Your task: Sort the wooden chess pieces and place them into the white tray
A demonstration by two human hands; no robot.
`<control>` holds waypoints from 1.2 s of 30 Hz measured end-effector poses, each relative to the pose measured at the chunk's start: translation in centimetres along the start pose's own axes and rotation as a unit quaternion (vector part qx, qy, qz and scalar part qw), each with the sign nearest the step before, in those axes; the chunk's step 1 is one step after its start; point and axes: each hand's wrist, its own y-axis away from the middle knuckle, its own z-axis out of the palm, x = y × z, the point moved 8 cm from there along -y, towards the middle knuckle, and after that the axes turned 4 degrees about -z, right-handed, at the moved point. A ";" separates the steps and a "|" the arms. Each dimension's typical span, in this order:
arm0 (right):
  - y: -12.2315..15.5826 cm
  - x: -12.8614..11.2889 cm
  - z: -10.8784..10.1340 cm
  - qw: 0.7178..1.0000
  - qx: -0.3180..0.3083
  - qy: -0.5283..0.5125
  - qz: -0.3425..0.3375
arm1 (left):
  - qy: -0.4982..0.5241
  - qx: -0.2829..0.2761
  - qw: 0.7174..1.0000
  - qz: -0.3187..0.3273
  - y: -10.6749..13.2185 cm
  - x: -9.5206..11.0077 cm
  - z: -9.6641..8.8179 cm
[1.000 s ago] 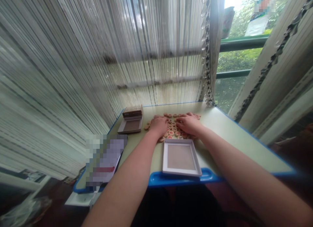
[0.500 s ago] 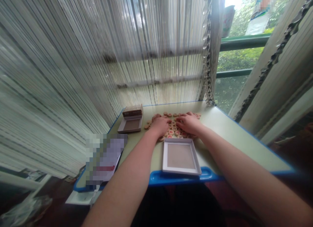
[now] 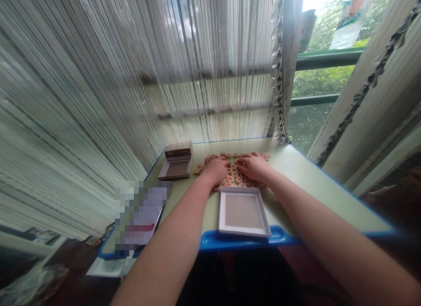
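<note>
Round wooden Chinese chess pieces (image 3: 230,179) with red and dark characters lie spread in a cluster on the table. My left hand (image 3: 216,170) rests over the left side of the cluster, fingers stretched out and pointing inward. On the right side, my right hand (image 3: 254,166) lies across other pieces with its fingers extended toward the left. A narrow strip of pieces shows between the two hands. What lies under the palms is hidden. Nearer to me, a shallow white-rimmed box tray (image 3: 222,214) sits between my forearms, with only its tan bottom showing inside.
The pale table (image 3: 315,183) has a blue edge (image 3: 210,241). At the back left stands a brown box (image 3: 178,149) beside a second shallow tray (image 3: 161,173). A blurred-out flat item (image 3: 144,218) lies at the left edge. String curtains (image 3: 217,91) hang behind.
Both hands stay almost in place over the pieces. The view has shifted very slightly; no piece has visibly been picked up.
</note>
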 end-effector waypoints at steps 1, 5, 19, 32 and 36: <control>0.0 0.1 0.0 1.000 0.000 -0.001 0.002 | 0.002 0.014 1.000 -0.005 0.1 -0.1 -0.4; 0.0 0.2 0.0 1.000 0.014 -0.012 0.009 | 0.004 0.069 0.996 -0.049 0.5 -1.4 -2.4; 1.6 -7.7 -1.8 0.948 0.020 -0.222 -0.228 | 0.073 -0.083 0.987 -0.113 2.6 -4.6 -2.9; 0.5 -4.7 -0.3 0.987 0.019 -0.143 -0.076 | 0.104 -0.178 0.976 -0.073 3.4 -3.3 -1.6; 0.3 -4.2 -0.4 0.989 0.008 -0.139 -0.039 | 0.109 -0.173 0.977 -0.055 3.2 -3.1 -1.5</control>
